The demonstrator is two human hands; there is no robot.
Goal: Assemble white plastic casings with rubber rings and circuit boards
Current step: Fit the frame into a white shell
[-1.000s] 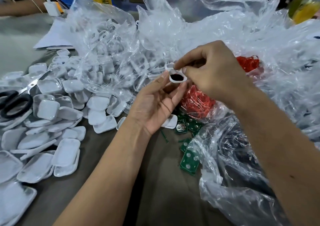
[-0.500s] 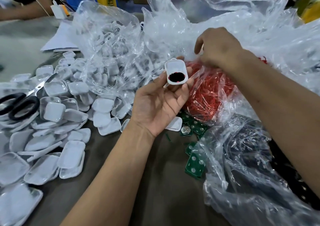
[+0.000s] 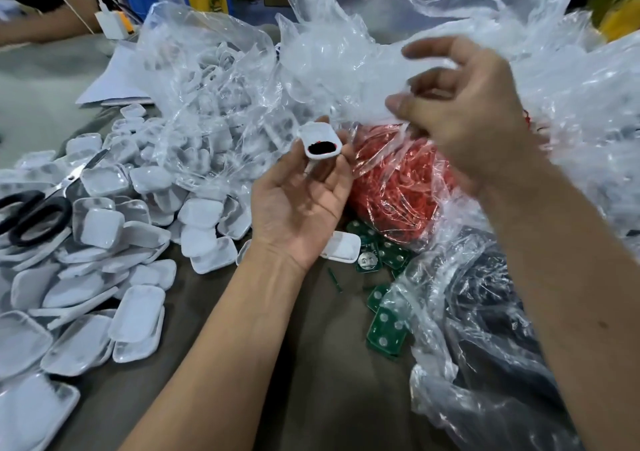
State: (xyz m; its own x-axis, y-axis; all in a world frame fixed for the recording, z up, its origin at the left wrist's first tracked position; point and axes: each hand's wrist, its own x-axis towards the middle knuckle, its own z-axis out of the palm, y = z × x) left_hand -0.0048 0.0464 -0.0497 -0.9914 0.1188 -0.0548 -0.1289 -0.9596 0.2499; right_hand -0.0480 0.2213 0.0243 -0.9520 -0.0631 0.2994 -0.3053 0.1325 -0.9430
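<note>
You are early in a long run — a heap of loose white casing halves (image 3: 104, 229) spreads from nine o'clock down to seven, more wait inside the clear bag (image 3: 207, 80) at eleven, and no finished unit is identifiable anywhere on the table (image 3: 311, 398).

Your left hand (image 3: 298, 205) lies palm up at centre, its fingertips pinching one white casing (image 3: 321, 142) at the hand's twelve o'clock; the shell's open side faces you, with a dark insert and a trace of red at its rim, so the ring seems already seated — a judgement, not something clearly seen.

Your right hand (image 3: 464, 115), blurred, hovers at one o'clock from the casing and apart from it, fingers loosely curled at the plastic over the bag of red rubber rings (image 3: 398, 187). Whether it holds a ring I cannot tell.

Green circuit boards (image 3: 386, 329) lie at five o'clock from the left hand, near your wrist; a board likely comes next, then a closing half.
</note>
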